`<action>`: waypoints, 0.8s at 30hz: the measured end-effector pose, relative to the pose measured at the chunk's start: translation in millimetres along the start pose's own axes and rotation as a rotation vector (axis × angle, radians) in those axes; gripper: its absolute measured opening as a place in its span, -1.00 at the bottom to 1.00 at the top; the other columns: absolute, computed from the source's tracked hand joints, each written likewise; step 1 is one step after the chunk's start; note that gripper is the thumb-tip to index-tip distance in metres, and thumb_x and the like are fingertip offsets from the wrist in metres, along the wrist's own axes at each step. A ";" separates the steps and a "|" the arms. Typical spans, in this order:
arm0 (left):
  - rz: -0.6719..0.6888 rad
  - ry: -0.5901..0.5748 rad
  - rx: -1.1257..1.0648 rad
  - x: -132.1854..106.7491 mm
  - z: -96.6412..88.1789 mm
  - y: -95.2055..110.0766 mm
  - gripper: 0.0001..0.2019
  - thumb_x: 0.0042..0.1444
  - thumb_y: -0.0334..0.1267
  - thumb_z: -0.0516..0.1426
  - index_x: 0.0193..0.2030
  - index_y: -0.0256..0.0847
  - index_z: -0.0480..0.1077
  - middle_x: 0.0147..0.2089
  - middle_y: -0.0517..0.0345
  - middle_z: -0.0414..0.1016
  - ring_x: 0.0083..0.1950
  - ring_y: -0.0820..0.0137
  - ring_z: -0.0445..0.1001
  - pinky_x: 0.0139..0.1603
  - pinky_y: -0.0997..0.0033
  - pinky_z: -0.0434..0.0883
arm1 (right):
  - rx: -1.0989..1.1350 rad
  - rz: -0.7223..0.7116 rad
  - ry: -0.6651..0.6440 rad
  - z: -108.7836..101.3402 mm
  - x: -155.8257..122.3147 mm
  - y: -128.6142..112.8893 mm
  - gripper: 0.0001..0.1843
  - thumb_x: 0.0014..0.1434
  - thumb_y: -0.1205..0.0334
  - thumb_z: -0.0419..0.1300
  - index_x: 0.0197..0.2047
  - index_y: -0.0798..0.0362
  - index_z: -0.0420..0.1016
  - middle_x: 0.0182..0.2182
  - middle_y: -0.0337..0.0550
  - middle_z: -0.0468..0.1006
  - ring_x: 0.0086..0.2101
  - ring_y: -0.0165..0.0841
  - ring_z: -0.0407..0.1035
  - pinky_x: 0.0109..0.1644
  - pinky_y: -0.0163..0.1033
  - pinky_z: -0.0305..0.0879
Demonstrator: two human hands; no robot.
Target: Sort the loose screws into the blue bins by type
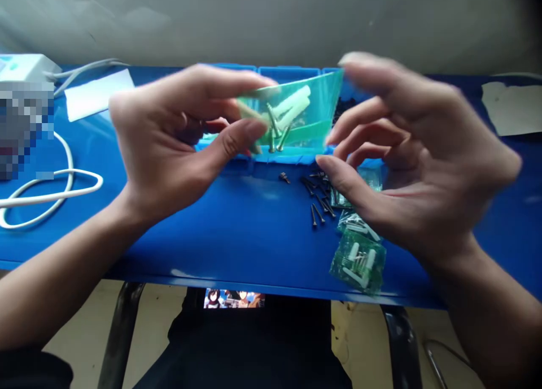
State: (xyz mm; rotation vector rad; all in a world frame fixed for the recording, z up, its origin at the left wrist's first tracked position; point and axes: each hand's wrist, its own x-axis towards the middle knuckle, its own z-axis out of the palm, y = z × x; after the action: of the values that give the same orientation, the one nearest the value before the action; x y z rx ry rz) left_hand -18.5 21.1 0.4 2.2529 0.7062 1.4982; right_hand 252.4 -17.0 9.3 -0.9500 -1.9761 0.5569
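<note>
Green bag (318, 113): hanging above the bench (254, 231), screws (273, 130) and white plugs (294, 105) showing inside.
Bag handling: apparently being steadied and worked at its edges; the next move is probably calling for a firm left grip.
Left hand (178, 135): pinching the bag's left end between thumb and fingers.
Right hand (417, 143): spreading thumb and fingers around the right edge, contact blurring.

Is a see-through green bag (325, 109), raised in mid-air, slanting up rightward along its top edge, with white plugs (293, 102) and perhaps three screws (271, 141) inside.
</note>
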 end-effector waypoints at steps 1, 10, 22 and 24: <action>-0.046 -0.033 -0.043 1.1 0.2 0.8 -0.57 0.25 -0.26 0.47 0.24 0.06 0.62 0.13 0.30 0.70 -0.21 0.45 0.73 -0.22 0.51 0.72 | -0.118 -0.062 0.006 -0.4 -1.6 2.4 -0.15 0.36 0.37 0.37 0.54 -0.53 0.30 0.31 -0.26 0.47 0.05 -0.23 0.53 -0.03 -0.12 0.65; -0.040 -0.130 -0.018 1.1 7.1 1.4 -0.65 0.44 -0.43 0.25 0.32 -0.21 0.54 -0.27 0.29 0.65 -0.30 0.57 0.67 -0.30 0.69 0.64 | -0.324 -0.255 0.144 -0.1 -10.5 9.4 -0.50 0.38 0.28 0.38 0.30 -0.37 0.63 0.11 -0.23 0.66 -0.05 -0.23 0.60 -0.08 -0.12 0.65; 0.439 -0.064 0.464 -1.5 -6.4 -13.9 -0.60 0.34 -0.21 0.36 0.29 0.03 0.56 0.43 0.23 0.50 0.15 0.19 0.69 -0.19 0.29 0.76 | 0.510 0.378 0.028 9.7 3.6 -4.7 -0.67 0.38 0.13 0.43 0.18 -0.12 0.63 -0.40 -0.34 0.64 -0.54 -0.42 0.51 -0.60 -0.28 0.38; 0.609 -0.096 0.489 4.1 -18.3 -17.7 -0.65 0.41 -0.11 0.30 0.27 -0.05 0.57 0.27 0.17 0.63 0.11 0.15 0.70 -0.14 0.20 0.74 | 0.545 0.381 0.002 11.5 3.9 -5.1 -0.65 0.41 0.10 0.40 0.22 -0.08 0.61 -0.37 -0.29 0.68 -0.50 -0.39 0.56 -0.57 -0.28 0.41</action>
State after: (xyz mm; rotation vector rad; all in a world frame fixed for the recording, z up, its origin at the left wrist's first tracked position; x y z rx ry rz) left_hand -37.8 38.2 0.9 3.0969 0.3965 1.5685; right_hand 239.2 -17.4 8.5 -0.9665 -1.5143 1.2317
